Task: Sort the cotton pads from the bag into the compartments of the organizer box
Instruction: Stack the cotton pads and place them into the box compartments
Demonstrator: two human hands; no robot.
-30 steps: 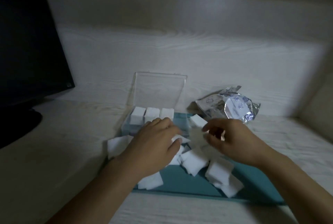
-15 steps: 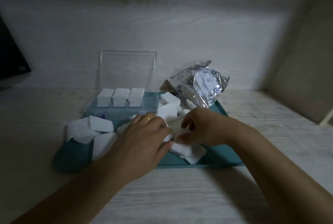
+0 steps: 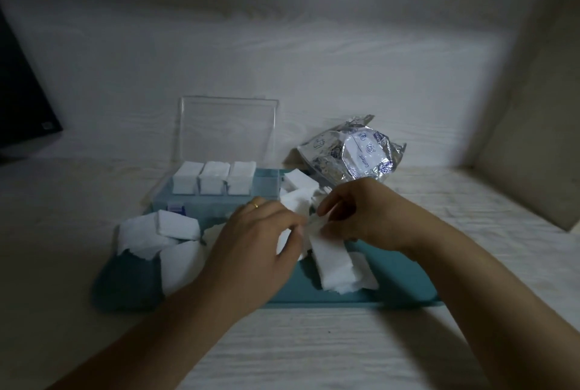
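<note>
Three squared, fluffy cotton pad stacks

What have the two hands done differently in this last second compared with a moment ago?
The left hand and right hand drew together over the loose cotton pads, fingertips now meeting on one pad between them; exact grip unclear. The organizer box keeps its three filled compartments, lid up, and the foil bag stays behind.
</note>
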